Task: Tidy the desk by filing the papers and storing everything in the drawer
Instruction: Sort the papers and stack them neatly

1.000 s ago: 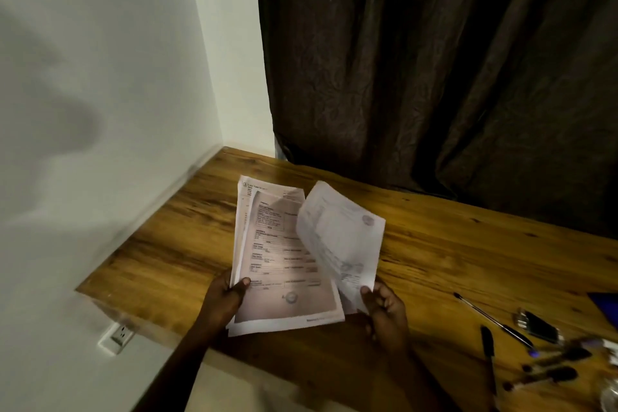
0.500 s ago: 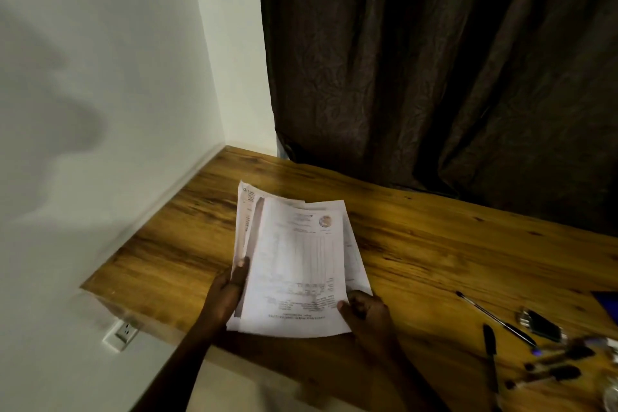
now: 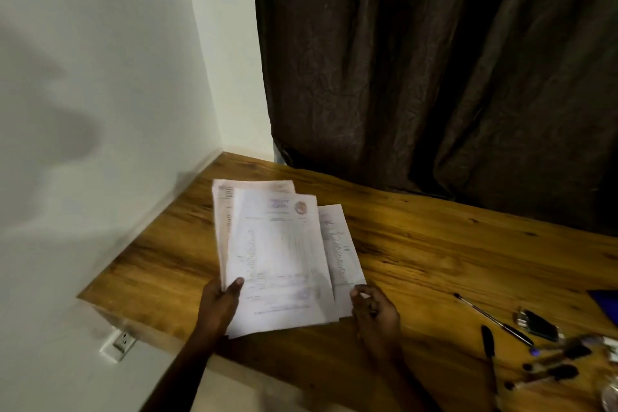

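Setting: wooden surface (image 3: pixel 418 254) in a corner, with a white wall (image 3: pixel 100 77) to the left and a dark curtain (image 3: pixel 434 60) behind.

Item 1: papers (image 3: pixel 277 257). A loose stack of printed sheets, fanned and uneven, held over the left part of the surface near its front edge. The top sheet bears a round seal at its upper right. A lower sheet juts out on the right side.

Item 2: left hand (image 3: pixel 219 303). It grips the stack at the lower left corner, thumb on top.

Item 3: right hand (image 3: pixel 374 311). Its fingers are curled at the lower right corner of the stack. Whether they pinch a sheet or only sit beside it cannot be told.

Item 4: pens (image 3: pixel 491 318). Several lie scattered on the right part of the surface, well apart from the papers, with a small dark item (image 3: pixel 538 324) among them.

Item 5: blue object (image 3: pixel 607 304). It is cut off at the right edge and its kind is unclear.

Item 6: wall socket (image 3: pixel 122 343), below the surface on the left.

Step in hand, as judged: gathering the sheets into one stack, early in the task. Nothing appears filed or stored, and no drawer shows.

Next move calls for: squaring the edges, likely by tapping the stack on the surface with both hands, then finding a file for it.
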